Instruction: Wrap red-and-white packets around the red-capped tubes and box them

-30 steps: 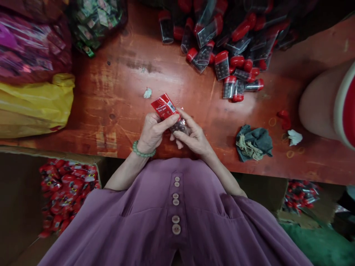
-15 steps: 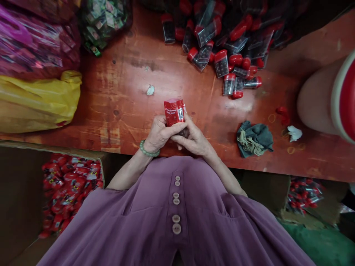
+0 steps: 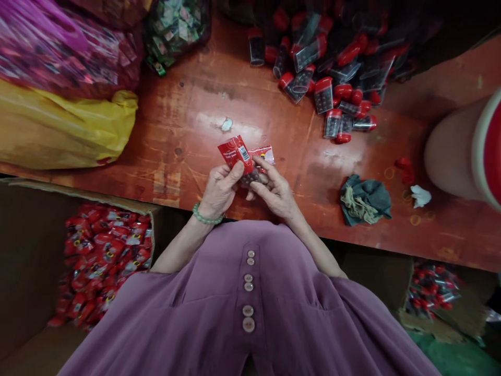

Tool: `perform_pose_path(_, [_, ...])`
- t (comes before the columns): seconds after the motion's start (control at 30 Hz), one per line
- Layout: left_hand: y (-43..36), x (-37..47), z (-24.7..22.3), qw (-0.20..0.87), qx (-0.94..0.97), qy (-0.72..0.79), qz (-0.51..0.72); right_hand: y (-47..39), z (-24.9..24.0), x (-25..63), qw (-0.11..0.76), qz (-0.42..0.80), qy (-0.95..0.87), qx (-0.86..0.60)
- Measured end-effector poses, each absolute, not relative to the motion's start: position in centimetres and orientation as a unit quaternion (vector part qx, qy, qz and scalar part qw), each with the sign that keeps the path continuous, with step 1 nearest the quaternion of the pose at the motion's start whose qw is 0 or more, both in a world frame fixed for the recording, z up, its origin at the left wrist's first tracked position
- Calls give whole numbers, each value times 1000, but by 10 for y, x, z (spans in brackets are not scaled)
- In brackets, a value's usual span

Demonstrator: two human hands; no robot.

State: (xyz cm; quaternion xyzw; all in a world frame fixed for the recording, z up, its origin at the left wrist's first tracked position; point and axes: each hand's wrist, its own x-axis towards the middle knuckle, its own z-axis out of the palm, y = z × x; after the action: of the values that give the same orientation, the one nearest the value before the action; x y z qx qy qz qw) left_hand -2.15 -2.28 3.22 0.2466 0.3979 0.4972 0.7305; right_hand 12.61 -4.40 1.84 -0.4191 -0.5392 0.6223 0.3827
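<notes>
Above the table's near edge, my left hand (image 3: 221, 189), with a green bead bracelet on the wrist, pinches a red printed packet (image 3: 234, 152) with a barcode, thumb on its front. Below the red print the packet shows a dark, dotted part (image 3: 249, 178). My right hand (image 3: 276, 190) is closed at that dark part, its thumb against the lower end. A second red printed piece (image 3: 263, 154) with a pale patch sticks out behind the right fingers. Whether the two red pieces are joined is hidden by the fingers.
Clear tubes with red caps (image 3: 323, 95) lie heaped at the back. Left are a yellow bag (image 3: 78, 128) and bags of small packs. A cloth (image 3: 365, 199), rubber bands and a bucket (image 3: 450, 151) are on the right. Below left, a cardboard box (image 3: 153, 230) holds red packs.
The red packet has tilted left in my left hand, and the second red piece now shows to its right. My hands have spread slightly apart at the top. The whole view has shifted.
</notes>
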Motion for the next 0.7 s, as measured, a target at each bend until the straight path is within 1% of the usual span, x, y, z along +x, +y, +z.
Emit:
perform_pose_path(0.23, [-39, -12, 34, 732, 230, 416, 488, -51, 11, 116, 432, 573, -544, -434])
perform_pose_path(0.37, [-38, -15, 38, 735, 228, 405, 493, -51, 15, 118, 423, 622, -522, -402])
perform_pose_path(0.5, [-45, -19, 37, 694, 236, 438, 521, -51, 17, 122, 395, 670, -506, -372])
perform_pose_path(0.7, [-59, -20, 31, 697, 293, 445, 480, -52, 10, 128, 418, 687, -462, -373])
